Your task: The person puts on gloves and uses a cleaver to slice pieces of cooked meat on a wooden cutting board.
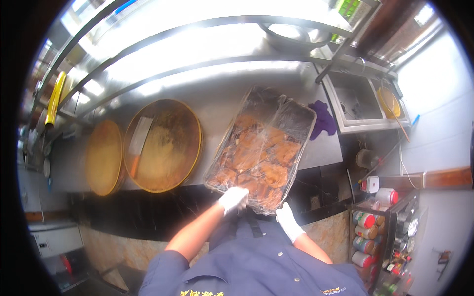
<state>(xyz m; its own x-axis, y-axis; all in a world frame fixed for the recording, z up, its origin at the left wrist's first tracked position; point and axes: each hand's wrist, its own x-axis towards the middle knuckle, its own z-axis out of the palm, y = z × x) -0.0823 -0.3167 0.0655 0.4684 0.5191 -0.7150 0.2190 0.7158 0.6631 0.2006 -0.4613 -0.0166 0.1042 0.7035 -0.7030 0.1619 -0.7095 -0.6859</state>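
Note:
A metal tray [309, 127] covered in clear plastic wrap lies at an angle over the counter's front edge. Reddish-brown pieces of food [259, 159], likely meat, show under the wrap. My left hand [234, 199], in a white glove, touches the wrap at the near edge; its fingers are blurred. At the near right corner, my gloved right hand [287, 218] has its fingers closed on the tray's rim. To the left, a cleaver [141, 136] with an orange handle rests on a large round chopping board [170, 148].
A second round board [104, 159] stands farther left. A purple cloth [323, 120] lies right of the tray, before a metal sink [355, 98]. Shelf rails [207, 24] cross above the counter. A rack [387, 218] of jars stands at right.

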